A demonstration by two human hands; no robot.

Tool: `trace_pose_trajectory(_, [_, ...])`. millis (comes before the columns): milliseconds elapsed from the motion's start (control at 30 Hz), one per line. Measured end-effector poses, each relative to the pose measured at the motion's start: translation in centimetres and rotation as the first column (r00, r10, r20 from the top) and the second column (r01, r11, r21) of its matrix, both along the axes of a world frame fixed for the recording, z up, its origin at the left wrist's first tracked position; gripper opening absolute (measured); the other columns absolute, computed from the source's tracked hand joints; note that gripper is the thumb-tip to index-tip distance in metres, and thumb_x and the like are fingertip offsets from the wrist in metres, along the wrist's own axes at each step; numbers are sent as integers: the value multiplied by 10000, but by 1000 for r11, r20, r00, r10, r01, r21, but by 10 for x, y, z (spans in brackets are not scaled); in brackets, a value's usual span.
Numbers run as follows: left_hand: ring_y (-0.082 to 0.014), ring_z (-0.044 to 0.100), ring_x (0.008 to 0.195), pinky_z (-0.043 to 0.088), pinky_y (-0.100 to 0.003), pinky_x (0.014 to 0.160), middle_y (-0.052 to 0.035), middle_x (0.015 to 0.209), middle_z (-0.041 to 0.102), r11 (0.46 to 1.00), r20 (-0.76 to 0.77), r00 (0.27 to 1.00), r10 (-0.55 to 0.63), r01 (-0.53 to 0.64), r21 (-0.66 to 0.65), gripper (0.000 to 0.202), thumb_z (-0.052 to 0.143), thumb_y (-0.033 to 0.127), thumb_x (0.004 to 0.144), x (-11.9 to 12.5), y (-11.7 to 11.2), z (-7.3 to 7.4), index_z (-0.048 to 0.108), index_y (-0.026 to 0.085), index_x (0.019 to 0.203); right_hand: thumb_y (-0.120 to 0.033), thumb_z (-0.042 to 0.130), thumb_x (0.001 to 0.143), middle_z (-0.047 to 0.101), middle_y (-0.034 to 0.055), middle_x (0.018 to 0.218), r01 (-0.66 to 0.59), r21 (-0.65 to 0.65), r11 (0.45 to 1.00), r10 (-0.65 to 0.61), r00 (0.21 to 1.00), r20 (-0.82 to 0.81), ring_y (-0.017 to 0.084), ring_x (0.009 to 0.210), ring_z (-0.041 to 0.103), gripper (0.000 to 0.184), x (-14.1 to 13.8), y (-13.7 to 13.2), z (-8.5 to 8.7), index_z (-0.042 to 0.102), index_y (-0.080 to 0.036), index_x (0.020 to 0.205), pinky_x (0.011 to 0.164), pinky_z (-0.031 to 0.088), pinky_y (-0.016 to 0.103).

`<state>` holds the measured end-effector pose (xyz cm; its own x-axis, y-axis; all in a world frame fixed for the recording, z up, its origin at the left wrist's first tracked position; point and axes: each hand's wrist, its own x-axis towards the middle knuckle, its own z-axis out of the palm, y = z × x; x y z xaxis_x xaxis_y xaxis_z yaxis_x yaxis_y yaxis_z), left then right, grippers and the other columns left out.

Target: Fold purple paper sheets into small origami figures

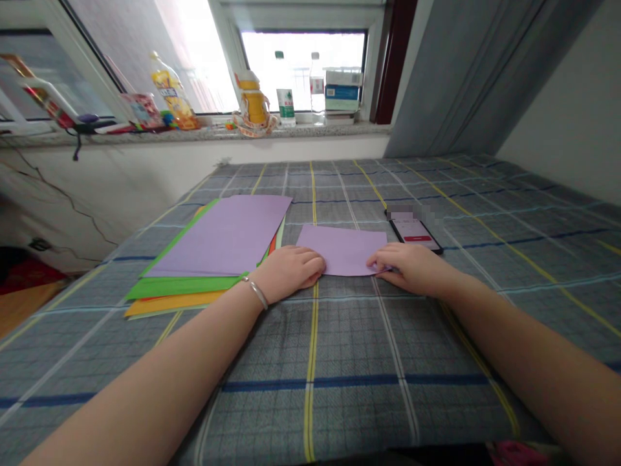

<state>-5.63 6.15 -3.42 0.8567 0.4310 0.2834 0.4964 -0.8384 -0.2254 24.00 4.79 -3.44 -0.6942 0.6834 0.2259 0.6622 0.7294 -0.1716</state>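
On the cloth (354, 349), the right hand (412, 264) pinches 1 near corner of the small sheet (347, 249) and the left hand (294, 268) covers the other (its grip I cannot tell), seemingly aligning the edge, so next move may call for even pressing.

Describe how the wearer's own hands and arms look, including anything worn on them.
The left hand and right hand are both ungloved, and no sleeve shows on either forearm. A slim, rounded, silvery bangle circles the left wrist; the right wrist shows no jewellery. No rings can be made out.
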Motion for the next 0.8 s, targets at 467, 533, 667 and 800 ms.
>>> trace_pose_trajectory(467, [-186, 648, 764, 463, -277, 666, -41, 887, 683, 933, -71, 937, 342, -348, -94, 129, 496, 231, 869, -44, 8, 20, 599, 205, 942, -156, 592, 786, 730, 24, 980, 43, -96, 994, -50, 996, -70, 177, 843, 657, 85, 7, 2, 3, 604, -217, 728, 752, 494, 309])
trace_pose_trajectory(533, [-184, 637, 715, 453, -278, 643, -28, 839, 678, 917, -50, 925, 377, -380, -122, 121, 503, 251, 854, -43, 10, 17, 595, 214, 924, -158, 598, 778, 731, 24, 972, 39, -82, 996, -46, 996, -74, 179, 845, 661, 75, 7, 1, 4, 619, -222, 745, 756, 498, 311])
trace_pose_trajectory(667, [-190, 642, 765, 473, -290, 695, -43, 832, 680, 880, 66, 890, 451, -431, -197, 190, 405, 213, 873, -33, 9, 7, 576, 189, 953, -122, 593, 733, 717, 37, 1044, 0, -21, 1000, -1, 999, -48, 200, 950, 650, 193, 8, 2, 5, 662, -229, 878, 833, 496, 339])
trace_pose_trajectory(800, [-192, 652, 819, 474, -315, 768, -48, 874, 703, 871, 172, 858, 484, -453, -189, 305, 307, 206, 933, -20, 5, 0, 599, 184, 1021, -93, 598, 656, 663, 49, 1216, -40, 51, 998, 38, 998, 53, 240, 1099, 598, 460, 10, 3, 5, 649, -232, 1092, 951, 437, 411])
